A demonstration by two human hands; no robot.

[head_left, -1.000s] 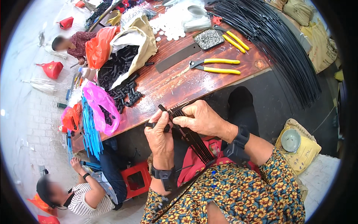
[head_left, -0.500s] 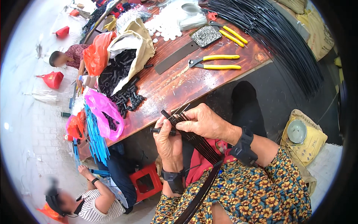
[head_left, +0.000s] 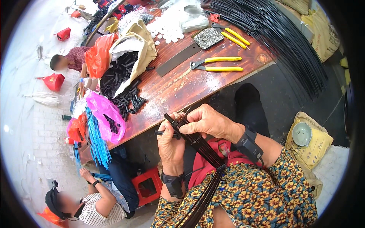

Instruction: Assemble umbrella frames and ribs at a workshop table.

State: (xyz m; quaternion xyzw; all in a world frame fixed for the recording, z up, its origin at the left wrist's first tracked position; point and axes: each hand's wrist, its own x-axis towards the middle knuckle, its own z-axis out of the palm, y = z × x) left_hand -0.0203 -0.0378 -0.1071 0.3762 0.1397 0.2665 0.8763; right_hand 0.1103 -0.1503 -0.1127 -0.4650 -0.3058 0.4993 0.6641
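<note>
Both my hands work close together in front of the table edge, over my lap. My left hand (head_left: 170,150) is closed around the far ends of a bundle of thin black rods (head_left: 205,150), with black tube-like pieces (head_left: 168,117) sticking out between its fingers. Thumb and fingers of my right hand (head_left: 215,123) pinch the same rods from the other side, just below their tips. The rods fan out at the top, draw together lower down and run across my floral-patterned clothing. Exactly how the tips meet the black pieces is hidden by my fingers.
On the wooden table (head_left: 182,89) lie yellow-handled cutters (head_left: 223,59), a metal strip (head_left: 178,59), a tray of small bits (head_left: 207,37) and a sack (head_left: 146,49) of black parts. Long black rods (head_left: 273,38) overhang the right. A co-worker (head_left: 100,203) sits by a red stool (head_left: 159,182).
My hands stay on the rods, with small finger shifts; the right fingers have moved slightly. The whole view has shifted a little. The seated co-worker's head has moved slightly.
</note>
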